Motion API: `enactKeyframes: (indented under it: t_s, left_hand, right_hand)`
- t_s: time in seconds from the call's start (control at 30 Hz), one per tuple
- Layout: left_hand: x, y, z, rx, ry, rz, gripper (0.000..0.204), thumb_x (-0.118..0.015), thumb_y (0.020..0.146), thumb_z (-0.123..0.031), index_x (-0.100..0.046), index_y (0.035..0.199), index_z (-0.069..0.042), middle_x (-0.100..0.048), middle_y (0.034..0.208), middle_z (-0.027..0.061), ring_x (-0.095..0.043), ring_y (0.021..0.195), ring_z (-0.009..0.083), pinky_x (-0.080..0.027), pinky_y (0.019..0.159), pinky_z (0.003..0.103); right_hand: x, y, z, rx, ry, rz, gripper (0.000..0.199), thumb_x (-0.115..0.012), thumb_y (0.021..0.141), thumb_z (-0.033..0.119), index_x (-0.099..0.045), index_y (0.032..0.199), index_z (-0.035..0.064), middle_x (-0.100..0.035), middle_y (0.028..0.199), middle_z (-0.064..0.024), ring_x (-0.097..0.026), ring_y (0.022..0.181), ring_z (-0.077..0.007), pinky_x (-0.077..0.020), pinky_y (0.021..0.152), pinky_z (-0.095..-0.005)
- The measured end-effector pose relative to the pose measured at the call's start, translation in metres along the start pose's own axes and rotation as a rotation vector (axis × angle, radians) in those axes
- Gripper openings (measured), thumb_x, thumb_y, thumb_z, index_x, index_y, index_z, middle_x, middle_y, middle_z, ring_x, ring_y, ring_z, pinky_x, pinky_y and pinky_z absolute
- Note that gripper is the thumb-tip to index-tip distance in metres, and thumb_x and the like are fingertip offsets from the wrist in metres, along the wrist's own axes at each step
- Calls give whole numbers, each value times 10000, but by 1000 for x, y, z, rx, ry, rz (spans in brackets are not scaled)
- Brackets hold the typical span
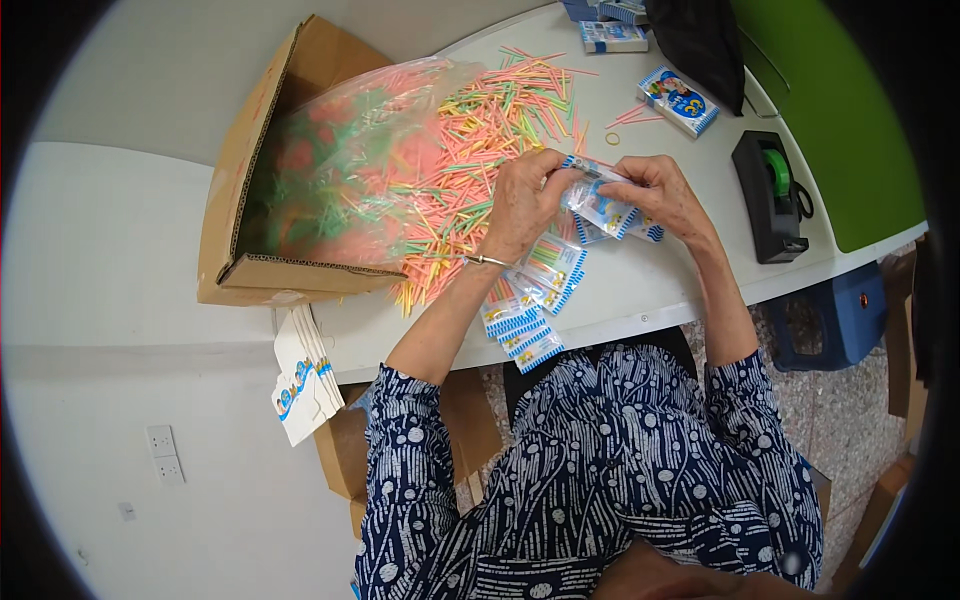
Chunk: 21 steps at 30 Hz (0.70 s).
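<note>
Between my two hands is a small clear plastic packet (600,208) with blue-and-white striped edges. My left hand (525,195) pinches its upper left edge, the fingers closed. On the opposite side my right hand (662,197) grips the packet between thumb and fingers. Whether anything is inside this packet I cannot tell. More striped packets peek out beneath it. Below my left hand, filled packets (548,270) with pastel sticks inside lie overlapped down to the table's near edge. A wide heap of thin pink, yellow and green sticks (470,150) spreads beside my left hand.
A cardboard box (232,235) lies on its side at left, a plastic bag of sticks (345,165) spilling from it. A black tape dispenser (765,195) stands at right. Beyond are a printed small box (678,100), a rubber band (612,139) and a black bag (700,45).
</note>
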<state>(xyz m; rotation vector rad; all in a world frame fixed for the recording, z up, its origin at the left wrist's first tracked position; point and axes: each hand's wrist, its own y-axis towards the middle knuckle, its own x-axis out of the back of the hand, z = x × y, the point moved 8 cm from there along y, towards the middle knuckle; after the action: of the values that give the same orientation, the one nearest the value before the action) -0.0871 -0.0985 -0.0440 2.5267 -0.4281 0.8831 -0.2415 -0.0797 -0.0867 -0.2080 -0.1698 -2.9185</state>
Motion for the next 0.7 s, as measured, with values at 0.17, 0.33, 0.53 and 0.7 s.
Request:
enactKeyframes:
  t_s: [0.17, 0.33, 0.53, 0.7]
  left_hand:
    - [4, -7, -4, -30, 66, -4, 124, -628, 841, -96, -665, 892, 11, -601, 688, 60, -515, 600, 93, -396, 530, 266]
    - [9, -9, -1, -31, 19, 85, 127, -630, 836, -99, -674, 909, -4, -626, 765, 75, -555, 674, 131, -438, 610, 274]
    - [6, -11, -15, -231, 93, 67, 119, -635, 827, -91, -674, 902, -7, -642, 832, 79, -584, 768, 168, -459, 688, 300]
    - [7, -8, -11, -109, 39, 63, 130, -634, 807, -95, -670, 891, -1, -646, 816, 105, -596, 752, 211, -461, 681, 326]
  right_hand:
    - [-6, -3, -2, -10, 15, 5, 211, -699, 795, 188, -670, 761, -19, -563, 585, 13, -453, 521, -43, -344, 482, -237]
    - [-17, -2, -6, -40, 172, 114, 185, -706, 803, 182, -670, 792, 1, -573, 621, 25, -464, 551, -26, -347, 496, -213]
    - [-18, -1, -13, -53, 119, 159, 157, -699, 805, 150, -640, 747, 16, -554, 624, 36, -463, 564, -22, -340, 498, -208]
    - [-15, -1, -17, -74, 41, 96, 169, -690, 826, 182, -647, 769, 29, -573, 635, 42, -468, 559, -10, -330, 485, -200]
